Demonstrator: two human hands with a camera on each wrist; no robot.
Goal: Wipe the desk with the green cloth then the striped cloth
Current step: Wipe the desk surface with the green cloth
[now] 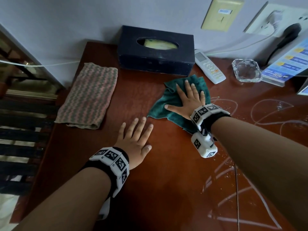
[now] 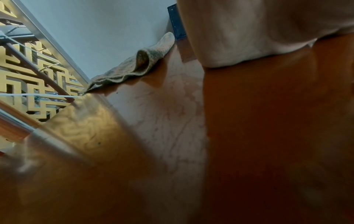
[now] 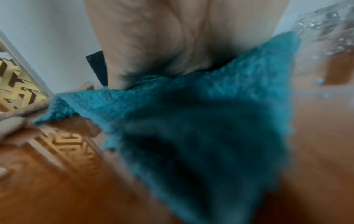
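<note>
The green cloth (image 1: 173, 104) lies crumpled on the reddish-brown desk (image 1: 163, 172), in front of the tissue box. My right hand (image 1: 186, 97) presses flat on it with fingers spread and straight. In the right wrist view the green cloth (image 3: 201, 118) fills the middle under my palm (image 3: 162, 37). My left hand (image 1: 135, 139) rests flat on the bare desk, just left of the cloth, fingers straight. The striped pink-and-green cloth (image 1: 90, 94) lies folded at the desk's left side; the striped cloth (image 2: 134, 66) shows edge-on in the left wrist view.
A dark tissue box (image 1: 156, 50) stands at the back by the wall. A white remote (image 1: 209, 66), a glass ashtray (image 1: 246, 70) and a blue leaflet stand (image 1: 286, 64) sit at the back right. White smear marks (image 1: 250, 189) cross the desk's right part. The desk's left edge (image 1: 48, 139) drops off.
</note>
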